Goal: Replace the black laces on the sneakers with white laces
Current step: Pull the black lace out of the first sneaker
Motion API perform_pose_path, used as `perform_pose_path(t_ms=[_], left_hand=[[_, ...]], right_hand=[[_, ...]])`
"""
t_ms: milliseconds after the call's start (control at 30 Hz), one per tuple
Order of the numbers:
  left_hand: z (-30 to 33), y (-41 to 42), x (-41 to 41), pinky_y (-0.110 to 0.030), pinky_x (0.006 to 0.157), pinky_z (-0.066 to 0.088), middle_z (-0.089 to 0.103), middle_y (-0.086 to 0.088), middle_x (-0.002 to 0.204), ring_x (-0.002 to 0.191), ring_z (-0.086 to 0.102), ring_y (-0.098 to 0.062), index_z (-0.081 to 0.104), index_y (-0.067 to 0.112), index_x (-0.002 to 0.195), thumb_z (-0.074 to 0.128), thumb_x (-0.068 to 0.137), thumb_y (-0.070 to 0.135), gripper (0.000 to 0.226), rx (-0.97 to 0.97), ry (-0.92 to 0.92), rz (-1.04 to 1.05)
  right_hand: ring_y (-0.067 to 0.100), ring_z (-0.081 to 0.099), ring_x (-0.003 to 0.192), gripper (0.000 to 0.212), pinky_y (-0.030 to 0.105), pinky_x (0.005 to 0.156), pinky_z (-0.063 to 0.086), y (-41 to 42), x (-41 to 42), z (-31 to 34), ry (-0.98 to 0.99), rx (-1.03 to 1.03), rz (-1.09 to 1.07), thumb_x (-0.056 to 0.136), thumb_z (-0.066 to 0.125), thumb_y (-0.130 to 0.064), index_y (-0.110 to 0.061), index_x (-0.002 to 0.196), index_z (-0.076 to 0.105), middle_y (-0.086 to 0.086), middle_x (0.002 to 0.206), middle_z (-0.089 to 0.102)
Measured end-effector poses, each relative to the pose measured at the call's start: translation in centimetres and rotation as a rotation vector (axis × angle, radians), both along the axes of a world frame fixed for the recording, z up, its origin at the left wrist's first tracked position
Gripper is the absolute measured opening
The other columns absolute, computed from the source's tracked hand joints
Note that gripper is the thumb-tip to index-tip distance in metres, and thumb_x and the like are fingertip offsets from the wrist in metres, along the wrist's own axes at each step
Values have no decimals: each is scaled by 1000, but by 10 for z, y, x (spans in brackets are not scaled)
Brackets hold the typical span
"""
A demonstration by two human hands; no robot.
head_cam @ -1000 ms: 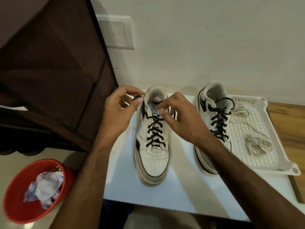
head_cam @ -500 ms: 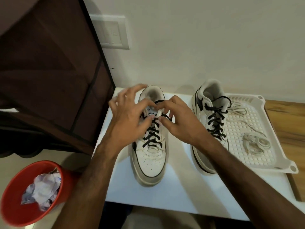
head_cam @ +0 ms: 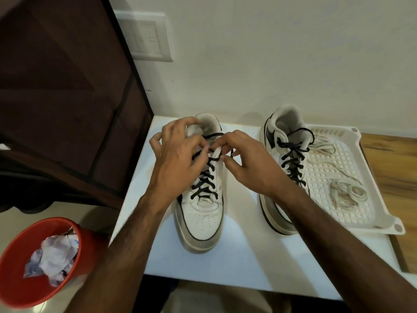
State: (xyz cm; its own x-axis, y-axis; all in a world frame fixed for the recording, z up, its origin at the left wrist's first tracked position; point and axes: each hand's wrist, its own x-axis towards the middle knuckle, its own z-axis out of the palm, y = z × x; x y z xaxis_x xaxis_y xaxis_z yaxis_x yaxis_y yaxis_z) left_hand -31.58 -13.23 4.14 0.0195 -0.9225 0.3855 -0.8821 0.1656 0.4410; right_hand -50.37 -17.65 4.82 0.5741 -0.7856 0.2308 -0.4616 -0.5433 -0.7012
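Note:
Two white sneakers with black laces stand on the white table, toes toward me. At the top eyelets of the left sneaker both hands work on its black lace. My left hand covers the tongue and pinches the lace near the top. My right hand pinches the lace and the shoe's upper edge between thumb and forefinger. A loop of black lace arcs over the collar. The right sneaker is still laced, partly hidden by my right forearm. White laces lie coiled in the white tray.
A red bucket holding crumpled paper stands on the floor at lower left. A dark brown cabinet rises at left beside the table. A wall runs behind, with a switch plate. A wooden surface lies right of the tray.
My left hand moved from the sneaker's left collar onto the tongue and lace top. My right hand stayed at the top eyelets. The camera shifted slightly.

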Motion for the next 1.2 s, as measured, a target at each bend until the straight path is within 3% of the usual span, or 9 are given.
perform_pose_path(t_ms=[233, 400, 533, 633, 733, 833, 900, 1033, 1200], left_hand=[[8, -3, 13, -47, 115, 28, 47, 15, 108, 122, 48, -16, 63, 48, 67, 48, 81, 38, 23, 179, 778, 276], [5, 0, 8, -34, 101, 18, 37, 17, 138, 130, 34, -9, 62, 38, 117, 61, 93, 49, 26, 80, 229, 91], [-9, -2, 6, -31, 96, 11, 40, 14, 151, 135, 27, -12, 70, 36, 104, 68, 95, 35, 9, 103, 12, -46], [-10, -4, 2, -31, 95, 12, 46, 17, 143, 132, 32, -11, 70, 35, 90, 71, 92, 32, 4, 55, 81, -19], [-4, -8, 1, -32, 98, 24, 53, 19, 128, 126, 42, -8, 66, 31, 79, 66, 89, 31, 9, 10, 403, 167], [4, -9, 11, -24, 99, 39, 62, 2, 118, 115, 57, -7, 63, 26, 76, 58, 91, 19, 17, -94, 1017, 349], [8, -6, 19, -30, 96, 45, 66, -6, 114, 103, 61, -4, 63, 23, 86, 56, 95, 14, 15, -130, 1130, 448], [11, -1, 19, -37, 101, 36, 51, 5, 131, 121, 50, -11, 62, 27, 114, 63, 91, 26, 23, -116, 535, 294], [-3, -1, 2, -42, 105, 14, 35, 12, 156, 141, 26, -15, 70, 34, 109, 62, 97, 28, 15, 75, -39, -54]], right_hand=[[8, 58, 99, 41, 22, 81, 46, 0, -4, -2, 30, 43, 25, 87, 57, 6, -19, 119, 62, -3, 106, 60], [11, 58, 99, 47, 22, 86, 43, -1, -5, -3, 37, 30, 20, 85, 54, 8, -20, 122, 61, -5, 105, 59], [13, 59, 101, 50, 21, 88, 43, -2, -6, -4, 44, 43, 23, 84, 54, 9, -16, 127, 61, -1, 104, 61], [11, 59, 103, 51, 24, 92, 44, -2, -7, -2, 57, 52, 18, 84, 54, 9, -17, 127, 60, -3, 106, 61], [7, 58, 105, 49, 46, 97, 47, -3, -8, -2, 64, 84, 1, 85, 52, 2, -26, 125, 59, -11, 107, 60], [7, 56, 107, 50, 53, 98, 44, -3, -9, -2, 79, 90, -15, 84, 51, -1, -31, 123, 59, -15, 105, 61], [8, 54, 109, 51, 53, 102, 40, -2, -9, 0, 104, 88, -36, 85, 52, 0, -32, 123, 59, -16, 105, 62], [9, 51, 113, 54, 51, 107, 34, -1, -8, 3, 124, 113, -51, 85, 52, 3, -34, 125, 58, -17, 104, 61], [9, 55, 111, 52, 52, 103, 37, 0, -7, 4, 117, 117, -61, 85, 54, 4, -31, 124, 59, -13, 106, 60]])
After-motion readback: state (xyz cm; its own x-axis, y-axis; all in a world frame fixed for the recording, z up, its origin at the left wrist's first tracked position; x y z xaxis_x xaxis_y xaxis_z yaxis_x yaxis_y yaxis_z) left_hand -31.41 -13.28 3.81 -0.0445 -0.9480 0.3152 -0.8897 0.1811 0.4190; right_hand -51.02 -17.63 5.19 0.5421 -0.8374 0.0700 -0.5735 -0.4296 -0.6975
